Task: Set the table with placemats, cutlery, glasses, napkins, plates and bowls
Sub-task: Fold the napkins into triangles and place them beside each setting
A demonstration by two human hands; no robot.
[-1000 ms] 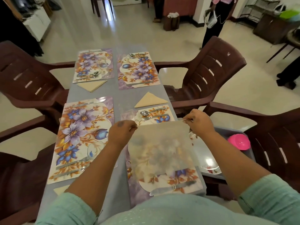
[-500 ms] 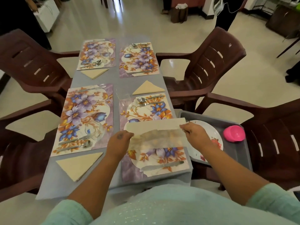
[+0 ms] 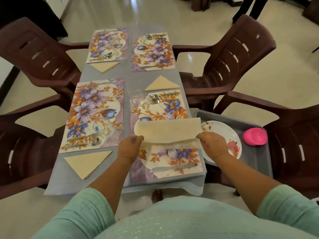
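I hold a beige napkin [image 3: 168, 131], folded in half, above the near right floral placemat [image 3: 165, 159]. My left hand [image 3: 130, 147] pinches its left end and my right hand [image 3: 213, 145] pinches its right end. A knife [image 3: 172, 168] lies at that placemat's near edge, with a spoon and fork [image 3: 158, 98] at its far edge. Three other floral placemats with cutlery lie on the grey table [image 3: 127, 83]. Three folded triangular napkins [image 3: 87, 163] lie beside them. A clear glass [image 3: 101, 127] stands on the near left placemat.
A grey tray [image 3: 253, 157] rests on the chair at my right, with a flowered white plate [image 3: 222, 130] and a pink bowl [image 3: 255, 136] in it. Brown plastic chairs [image 3: 224, 54] surround the table. A person stands at the far right.
The napkin, held spread out a second ago, has been folded over into a narrow strip. Both hands have lowered and drawn nearer to me over the near right placemat.
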